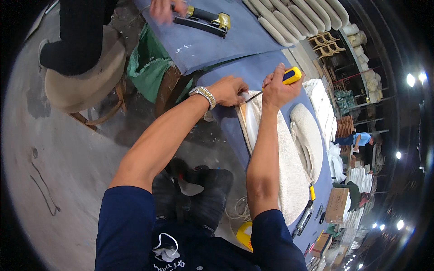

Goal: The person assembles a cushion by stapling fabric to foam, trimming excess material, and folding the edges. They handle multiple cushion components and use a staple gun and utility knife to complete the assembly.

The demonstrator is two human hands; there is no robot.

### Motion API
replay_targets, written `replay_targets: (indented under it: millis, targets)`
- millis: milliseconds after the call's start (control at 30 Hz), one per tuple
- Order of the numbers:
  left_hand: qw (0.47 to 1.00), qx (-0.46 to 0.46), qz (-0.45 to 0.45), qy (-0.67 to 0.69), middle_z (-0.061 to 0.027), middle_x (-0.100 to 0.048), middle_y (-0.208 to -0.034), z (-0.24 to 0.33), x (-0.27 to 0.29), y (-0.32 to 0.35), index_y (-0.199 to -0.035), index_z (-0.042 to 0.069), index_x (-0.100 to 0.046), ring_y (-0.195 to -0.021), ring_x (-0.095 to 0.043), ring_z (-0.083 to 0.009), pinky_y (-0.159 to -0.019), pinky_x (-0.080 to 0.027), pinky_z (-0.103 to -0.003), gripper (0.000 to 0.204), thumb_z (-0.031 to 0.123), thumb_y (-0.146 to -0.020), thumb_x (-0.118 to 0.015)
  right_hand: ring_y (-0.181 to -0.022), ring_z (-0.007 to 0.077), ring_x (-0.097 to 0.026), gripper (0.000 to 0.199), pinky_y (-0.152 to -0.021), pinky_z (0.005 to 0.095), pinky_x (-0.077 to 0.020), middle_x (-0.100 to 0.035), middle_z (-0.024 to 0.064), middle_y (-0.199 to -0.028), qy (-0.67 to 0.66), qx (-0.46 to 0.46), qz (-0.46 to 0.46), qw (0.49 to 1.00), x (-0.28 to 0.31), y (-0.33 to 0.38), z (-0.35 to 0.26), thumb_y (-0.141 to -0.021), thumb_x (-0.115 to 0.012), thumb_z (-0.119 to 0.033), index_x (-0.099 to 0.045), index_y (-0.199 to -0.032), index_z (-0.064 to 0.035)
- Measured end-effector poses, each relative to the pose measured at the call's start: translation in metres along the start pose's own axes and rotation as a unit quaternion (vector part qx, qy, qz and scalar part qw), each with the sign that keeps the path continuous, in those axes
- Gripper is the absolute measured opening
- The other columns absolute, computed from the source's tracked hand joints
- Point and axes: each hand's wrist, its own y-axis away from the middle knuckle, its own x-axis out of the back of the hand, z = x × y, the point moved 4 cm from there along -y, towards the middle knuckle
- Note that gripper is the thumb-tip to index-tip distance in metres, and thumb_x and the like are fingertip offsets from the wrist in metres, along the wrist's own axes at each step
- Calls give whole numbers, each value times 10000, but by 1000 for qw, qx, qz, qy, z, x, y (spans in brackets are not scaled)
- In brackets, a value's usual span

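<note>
My right hand (281,88) is closed round the yellow and dark blue handle of a screwdriver (293,76). Its thin dark shaft slants down to the left, to the corner of a beige fabric-covered chair part (289,180). My left hand (228,91), with a metal watch on its wrist, pinches at that same corner, beside the shaft's tip. White lining and a tan strip of wood or board show along the part's open edge. My fingers hide exactly where the tip touches. The part lies on a blue-grey covered table (230,122), next to a second beige padded part (307,140).
At the far left a co-worker's hand (167,10) touches a gold and black staple gun (203,20). Beige padded pieces (298,18) are stacked at the back. An air tool (304,219) lies on the near right. A beige chair (86,86) stands at left, a cardboard box (337,205) at right.
</note>
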Motion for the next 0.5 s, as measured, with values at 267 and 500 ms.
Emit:
replay_targets:
  millis: [267, 500]
  targets:
    - [1000, 10, 6, -1, -206, -741, -1017, 1, 1, 3, -1135, 64, -729, -963, -710, -370, -837, -539, -426, 326, 191, -837, -753, -412, 97, -497, 244, -343, 262, -397, -508, 28, -655, -11, -2, -12, 1000, -3, -1, 6, -924, -713, -56, -469, -942, -55]
    - [1000, 11, 9, -26, -211, -738, -1043, 8, 5, 4, -1132, 55, -725, -993, -704, -386, -876, -542, -441, 328, 191, -835, -744, -411, 101, -498, 242, -344, 263, -397, -508, 29, -643, -17, -12, -16, 1000, -1, 0, 3, -935, -704, -72, -462, -948, -61]
